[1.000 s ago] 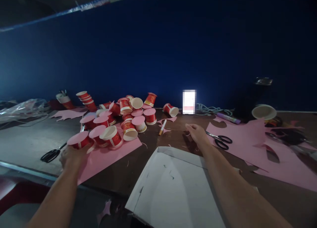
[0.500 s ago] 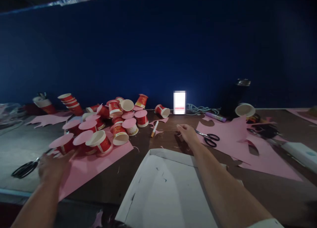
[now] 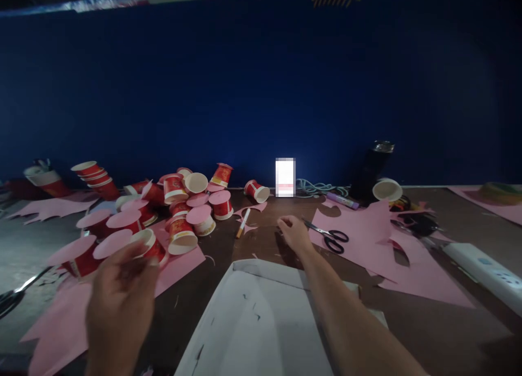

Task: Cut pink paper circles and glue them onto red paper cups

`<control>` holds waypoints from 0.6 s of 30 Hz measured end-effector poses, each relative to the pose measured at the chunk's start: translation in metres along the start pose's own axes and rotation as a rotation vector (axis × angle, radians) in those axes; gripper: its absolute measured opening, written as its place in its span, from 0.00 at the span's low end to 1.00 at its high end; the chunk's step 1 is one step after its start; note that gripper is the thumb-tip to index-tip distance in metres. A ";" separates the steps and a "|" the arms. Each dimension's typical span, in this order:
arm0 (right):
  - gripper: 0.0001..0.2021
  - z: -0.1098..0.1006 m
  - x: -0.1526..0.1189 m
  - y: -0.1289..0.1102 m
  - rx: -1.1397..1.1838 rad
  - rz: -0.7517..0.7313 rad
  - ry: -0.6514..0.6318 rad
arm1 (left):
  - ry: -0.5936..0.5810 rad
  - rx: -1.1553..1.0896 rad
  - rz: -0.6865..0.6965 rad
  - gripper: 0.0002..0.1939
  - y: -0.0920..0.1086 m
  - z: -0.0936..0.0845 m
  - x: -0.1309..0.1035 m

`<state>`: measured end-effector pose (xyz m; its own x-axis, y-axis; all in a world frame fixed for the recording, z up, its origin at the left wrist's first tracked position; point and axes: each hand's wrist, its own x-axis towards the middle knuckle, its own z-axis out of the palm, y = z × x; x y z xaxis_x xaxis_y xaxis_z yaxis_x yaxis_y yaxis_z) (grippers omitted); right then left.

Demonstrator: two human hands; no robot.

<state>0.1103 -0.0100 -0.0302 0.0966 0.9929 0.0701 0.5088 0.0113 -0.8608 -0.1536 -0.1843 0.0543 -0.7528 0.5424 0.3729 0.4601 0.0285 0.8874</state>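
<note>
My left hand [image 3: 124,294] is raised above the pink paper at the left, in front of a red paper cup [image 3: 151,248]. Its fingers are bent, with thumb and fingertips apart; whether it touches the cup I cannot tell. Beside it stand upturned red cups with pink paper discs [image 3: 114,242] on their bases. My right hand [image 3: 296,235] rests on the brown table [image 3: 261,240] with its fingers curled together. What they hold, if anything, is hidden. Close to its right, black-handled scissors [image 3: 332,237] lie on cut pink paper [image 3: 362,245].
A white board or box lid [image 3: 253,321] lies before me. At the back are a cigarette [image 3: 243,223], a tipped cup [image 3: 256,191], a bright blurred screen [image 3: 285,177], a cable [image 3: 322,188], and a dark bottle [image 3: 369,169]. A power strip [image 3: 485,270] lies right; more scissors [image 3: 16,294] left.
My left hand has risen and moved right from the pink paper to in front of the cup. The view has shifted slightly right; my right hand keeps its place on the table.
</note>
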 end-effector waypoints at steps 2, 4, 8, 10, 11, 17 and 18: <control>0.13 -0.001 -0.002 -0.001 -0.017 -0.009 0.005 | -0.163 -0.160 0.073 0.22 0.035 0.027 -0.012; 0.12 -0.001 -0.003 -0.002 -0.027 -0.013 0.005 | -0.311 -0.216 0.145 0.22 0.061 0.051 -0.020; 0.11 0.000 -0.006 -0.004 -0.043 -0.016 0.005 | -0.514 -0.296 0.244 0.22 0.093 0.098 -0.018; 0.11 0.001 -0.008 -0.006 -0.067 -0.022 0.006 | -0.562 -0.307 0.253 0.21 0.102 0.124 -0.014; 0.11 0.001 -0.009 -0.006 -0.084 -0.023 0.006 | -0.573 -0.301 0.260 0.21 0.105 0.137 -0.014; 0.11 -0.005 -0.009 -0.010 -0.050 -0.062 -0.018 | -0.562 -0.275 0.208 0.19 0.084 0.219 -0.046; 0.11 -0.006 -0.008 -0.009 -0.031 -0.066 -0.027 | -0.558 -0.281 0.176 0.19 0.076 0.231 -0.055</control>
<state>0.1102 -0.0190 -0.0196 0.0392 0.9929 0.1119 0.5398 0.0733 -0.8386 0.0310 -0.0182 0.0385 -0.2849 0.8759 0.3894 0.3570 -0.2801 0.8911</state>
